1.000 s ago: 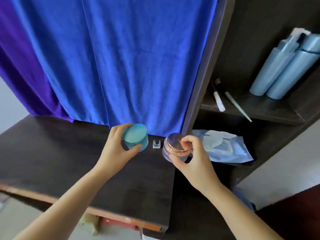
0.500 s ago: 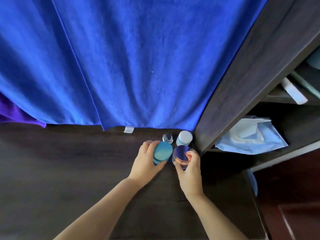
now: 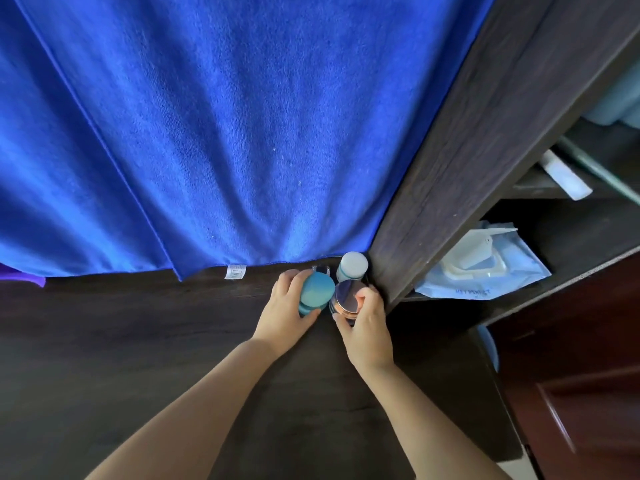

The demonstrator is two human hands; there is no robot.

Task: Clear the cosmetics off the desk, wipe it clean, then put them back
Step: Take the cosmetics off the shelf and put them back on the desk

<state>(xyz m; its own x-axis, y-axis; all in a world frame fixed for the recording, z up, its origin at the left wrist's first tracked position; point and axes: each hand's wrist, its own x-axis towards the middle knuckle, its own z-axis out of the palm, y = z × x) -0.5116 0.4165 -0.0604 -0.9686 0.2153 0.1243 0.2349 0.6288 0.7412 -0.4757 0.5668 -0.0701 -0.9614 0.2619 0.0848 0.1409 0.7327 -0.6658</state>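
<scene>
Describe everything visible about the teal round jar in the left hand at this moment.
The teal round jar is a short cylinder with a flat, matte, lighter teal lid and a darker band near its base; it looks like plastic. It is closed and tipped slightly, lid toward the camera, low over the dark wooden desk near the back corner. The left hand grips it, fingers on the far side and thumb below. It sits close beside the rose-gold lidded jar; whether they touch is unclear.

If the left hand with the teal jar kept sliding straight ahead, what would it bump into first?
Probably the small clear jar right behind the teal jar that the left hand grips, then the blue towel; depth is hard to judge.
</scene>
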